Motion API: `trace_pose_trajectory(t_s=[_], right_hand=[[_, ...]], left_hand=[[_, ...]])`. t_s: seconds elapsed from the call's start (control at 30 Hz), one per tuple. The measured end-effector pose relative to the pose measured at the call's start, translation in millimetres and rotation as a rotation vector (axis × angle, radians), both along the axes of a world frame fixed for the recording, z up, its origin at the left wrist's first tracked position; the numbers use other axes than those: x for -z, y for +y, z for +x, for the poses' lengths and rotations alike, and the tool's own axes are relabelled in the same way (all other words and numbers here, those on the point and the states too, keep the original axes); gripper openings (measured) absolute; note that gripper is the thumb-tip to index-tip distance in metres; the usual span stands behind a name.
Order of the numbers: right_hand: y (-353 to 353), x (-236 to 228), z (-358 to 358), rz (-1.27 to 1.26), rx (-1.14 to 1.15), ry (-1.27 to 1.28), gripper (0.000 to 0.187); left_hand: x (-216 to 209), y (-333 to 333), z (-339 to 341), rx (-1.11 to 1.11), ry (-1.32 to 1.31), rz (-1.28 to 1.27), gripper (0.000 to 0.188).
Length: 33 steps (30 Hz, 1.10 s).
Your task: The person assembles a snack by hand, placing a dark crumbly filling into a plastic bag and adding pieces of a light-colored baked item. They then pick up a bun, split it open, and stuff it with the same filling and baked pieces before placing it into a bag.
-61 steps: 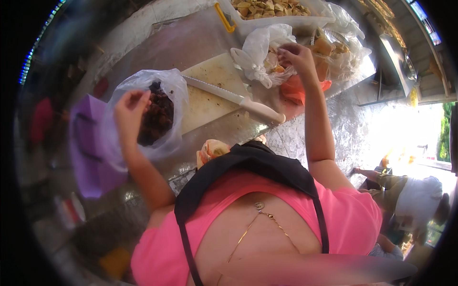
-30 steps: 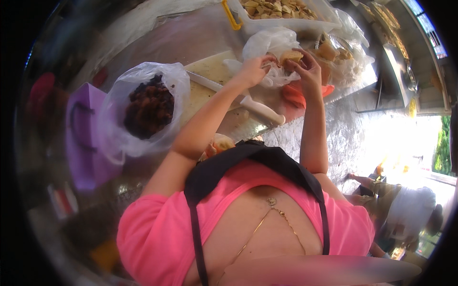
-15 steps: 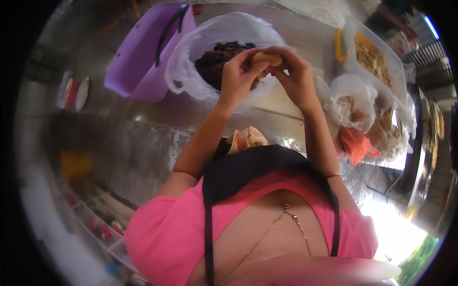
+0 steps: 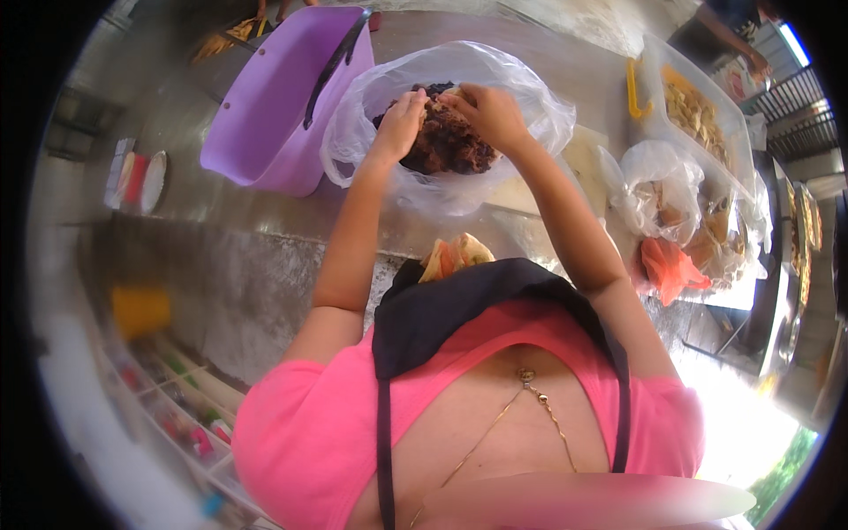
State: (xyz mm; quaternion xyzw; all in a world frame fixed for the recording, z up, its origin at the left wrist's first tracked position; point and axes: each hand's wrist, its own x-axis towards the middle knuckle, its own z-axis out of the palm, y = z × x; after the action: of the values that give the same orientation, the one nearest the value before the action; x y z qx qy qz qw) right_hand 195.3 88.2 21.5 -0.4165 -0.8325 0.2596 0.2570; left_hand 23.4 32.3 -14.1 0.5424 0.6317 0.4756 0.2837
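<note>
A clear plastic bag (image 4: 353,132) stands spread open on the table, with a heap of dark brown, shredded-looking stuff (image 4: 449,152) inside. My left hand (image 4: 399,131) is over the heap's left side, its fingers close together; what they grip, if anything, is hard to make out. My right hand (image 4: 491,115) reaches in from the right, fingertips curled down at a small pale yellow piece (image 4: 454,93), mostly hidden by the fingers. The two hands are a little apart, both within the bag's mouth.
Left of the bag stands a purple basket (image 4: 265,115) with a dark handle. At right are a clear tub (image 4: 698,115) of pale pieces, a knotted clear bag (image 4: 658,185) and a red plastic bag (image 4: 673,269). A pale board (image 4: 579,163) lies beside the bag. Another person's arm (image 4: 729,34) shows far right.
My hands were together above the bag, both on the pale yellow piece. They have parted and lowered toward the brown heap. The view has shifted slightly.
</note>
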Motion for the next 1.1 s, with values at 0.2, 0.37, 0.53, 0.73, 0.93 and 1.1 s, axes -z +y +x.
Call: trace_pose_trajectory(t_s=[0.2,0.37,0.53,0.73,0.93,1.1], right_hand=[[17.5,17.7,9.4,-0.034,-0.029,0.16,0.02],[18.8,11.2,14.1,-0.226,-0.063,0.205,0.024],[17.0,-8.7,11.5,-0.334,0.054,0.18,0.032],[24.5,-9.4,4.6,-0.236,0.056,-0.017,0.047],[32.0,3.0,9.0,-0.177,-0.015,0.036,0.025],[32.8,1.5,11.7,-0.244,-0.029,0.11,0.026]], left_hand=[[-1.3,1.5,-10.0,0.115,0.018,-0.031,0.032],[-26.0,-9.7,3.9,0.132,-0.17,-0.017,0.03],[-41.5,-9.1,8.6,-0.03,0.235,0.025,0.026],[-46.1,3.5,8.1,-0.134,0.589,0.027,0.035],[-37.9,20.1,-7.2,0.01,0.861,0.262,0.023],[-37.5,25.8,-7.4,0.049,0.693,0.184,0.02]])
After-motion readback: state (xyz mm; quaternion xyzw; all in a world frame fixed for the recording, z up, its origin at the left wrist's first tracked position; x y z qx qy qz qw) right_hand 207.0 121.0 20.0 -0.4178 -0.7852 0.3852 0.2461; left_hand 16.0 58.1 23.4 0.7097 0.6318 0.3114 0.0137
